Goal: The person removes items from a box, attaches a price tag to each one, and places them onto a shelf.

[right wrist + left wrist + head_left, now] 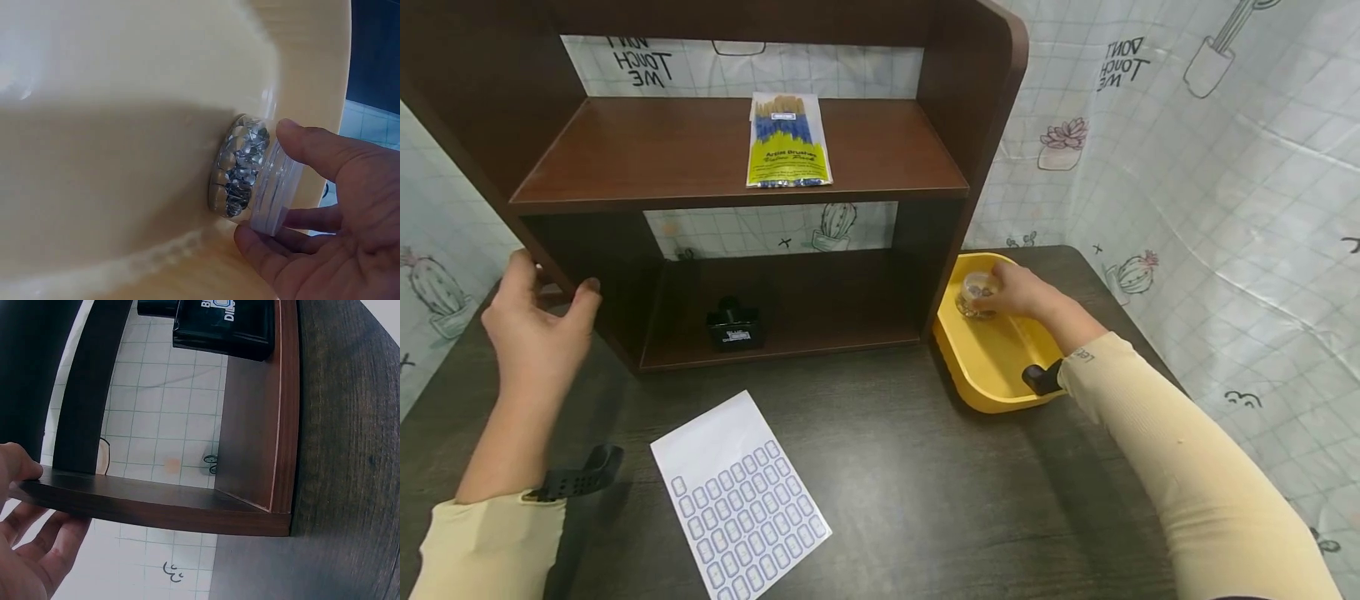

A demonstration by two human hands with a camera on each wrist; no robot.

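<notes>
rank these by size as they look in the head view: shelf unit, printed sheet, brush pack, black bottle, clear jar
1. Shelf unit
2. Printed sheet
3. Brush pack
4. Black bottle and clear jar: too close to rank; the right hand partly covers the jar.

Lower shelf (pixel 831 300) v. dim, shadowy

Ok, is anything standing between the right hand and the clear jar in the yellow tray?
Nothing visible: the right hand grips the clear jar directly at its upper end. The yellow tray's wall stands beside the jar, not between it and the fingers.
</notes>
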